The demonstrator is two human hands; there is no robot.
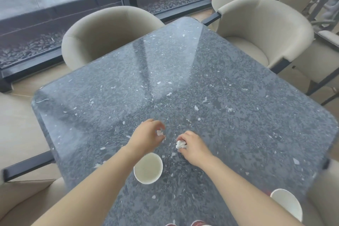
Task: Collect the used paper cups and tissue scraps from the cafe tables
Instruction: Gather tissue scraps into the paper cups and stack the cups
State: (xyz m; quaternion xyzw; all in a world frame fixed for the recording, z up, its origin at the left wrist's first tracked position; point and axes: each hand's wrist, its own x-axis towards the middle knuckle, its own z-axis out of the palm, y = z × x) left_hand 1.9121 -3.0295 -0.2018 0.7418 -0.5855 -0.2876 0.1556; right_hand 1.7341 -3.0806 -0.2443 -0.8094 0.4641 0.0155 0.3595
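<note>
Now, mid-table (183, 60), the left hand (146, 137) pinches a small scrap (160, 132) and the right hand (192, 147) clutches a wad (181, 144). Tissue is likely light and soft, so fingertips suffice. The near cup (148, 168) and right cup (286, 203) look crushable; grip them gently around the wall.

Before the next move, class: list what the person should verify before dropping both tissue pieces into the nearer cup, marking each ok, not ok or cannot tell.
1. Left hand grip on the small tissue scrap: pinched at the fingertips, ok.
2. Right hand grip on the crumpled tissue: fingers curled round it, ok.
3. Nearer cup upright, mouth open: ok.
4. Nearer cup free of drink: cannot tell.
5. Every cup gathered: not ok; the second cup stands at the table near its right edge.
6. No stray scraps left: cannot tell; the table's white flecks look alike.
</note>
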